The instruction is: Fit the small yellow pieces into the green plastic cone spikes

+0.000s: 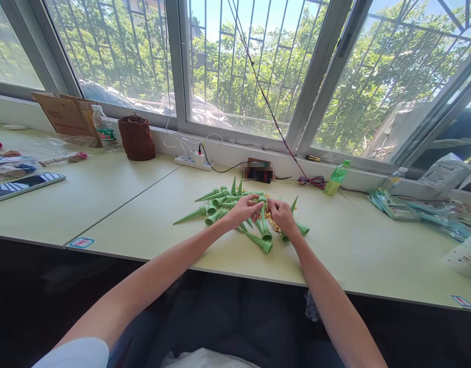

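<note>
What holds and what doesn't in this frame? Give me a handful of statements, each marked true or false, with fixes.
1. The left hand and right hand are close together among green, cone-shaped plastic spikes. True.
2. The small pieces among the spikes are blue. False: they are small yellow pieces.
3. A reddish-brown, cylindrical bag stands to the left of both hands. True.
4. A flat, rectangular device lies between the hands. False: the flat, rectangular device lies far left, apart from the spikes.
5. A white, oblong power strip lies beyond the spikes. True.
</note>
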Motion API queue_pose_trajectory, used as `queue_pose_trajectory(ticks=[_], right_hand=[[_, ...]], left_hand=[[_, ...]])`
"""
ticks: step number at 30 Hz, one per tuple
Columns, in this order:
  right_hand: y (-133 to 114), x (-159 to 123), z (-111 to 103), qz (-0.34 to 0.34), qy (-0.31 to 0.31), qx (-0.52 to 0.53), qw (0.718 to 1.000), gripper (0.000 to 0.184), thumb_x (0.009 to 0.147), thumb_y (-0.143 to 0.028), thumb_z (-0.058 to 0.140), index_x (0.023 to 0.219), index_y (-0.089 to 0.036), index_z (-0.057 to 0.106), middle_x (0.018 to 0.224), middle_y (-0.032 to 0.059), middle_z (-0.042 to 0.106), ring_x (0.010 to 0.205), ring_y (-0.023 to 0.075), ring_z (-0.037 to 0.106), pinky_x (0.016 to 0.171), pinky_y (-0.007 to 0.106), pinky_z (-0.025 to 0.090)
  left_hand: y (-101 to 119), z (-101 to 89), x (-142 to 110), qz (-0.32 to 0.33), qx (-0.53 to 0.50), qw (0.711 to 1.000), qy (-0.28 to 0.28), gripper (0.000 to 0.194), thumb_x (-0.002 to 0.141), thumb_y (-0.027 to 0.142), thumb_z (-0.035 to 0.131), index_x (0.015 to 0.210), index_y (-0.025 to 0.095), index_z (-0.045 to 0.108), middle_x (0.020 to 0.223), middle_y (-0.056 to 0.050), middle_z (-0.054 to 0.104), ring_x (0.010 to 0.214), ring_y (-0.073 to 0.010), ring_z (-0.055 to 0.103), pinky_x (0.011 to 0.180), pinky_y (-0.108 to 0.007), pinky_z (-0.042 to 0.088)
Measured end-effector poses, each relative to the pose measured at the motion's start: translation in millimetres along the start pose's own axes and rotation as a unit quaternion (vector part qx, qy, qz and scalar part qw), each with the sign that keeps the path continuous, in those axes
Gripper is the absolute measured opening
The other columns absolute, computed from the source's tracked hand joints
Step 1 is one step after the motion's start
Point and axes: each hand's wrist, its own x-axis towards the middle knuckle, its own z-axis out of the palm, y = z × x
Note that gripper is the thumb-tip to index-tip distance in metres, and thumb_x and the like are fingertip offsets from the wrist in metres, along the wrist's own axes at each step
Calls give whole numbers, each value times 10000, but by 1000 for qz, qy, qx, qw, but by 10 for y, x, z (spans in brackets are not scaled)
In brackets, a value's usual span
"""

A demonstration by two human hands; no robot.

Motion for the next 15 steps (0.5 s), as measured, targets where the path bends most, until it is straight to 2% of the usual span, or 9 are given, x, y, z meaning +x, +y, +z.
queue_pose_trajectory(ticks=[5,10,15], right_hand=[[76,19,23,34,-18,63,997,555,871,-673,414,545,-224,441,422,-4,399,446,144,371,487,303,289],[130,33,55,63,-36,134,988,544,855,-686,449,553,-234,424,413,-9,373,384,128,326,431,317,293],[96,34,57,100,-57,214,970,577,755,-752,531,553,-232,386,408,-42,335,345,85,270,365,280,217]], left_hand=[[-28,-6,15,30,19,999,-2,552,740,467,742,1111,151,483,628,49,555,450,-79,525,429,-206,417],[-38,-5,16,65,52,996,-14,468,792,441,689,1103,160,479,686,35,560,458,-83,543,396,-199,426],[-30,0,5,79,71,994,-23,380,826,402,643,1074,173,469,760,20,564,462,-80,554,369,-187,420]])
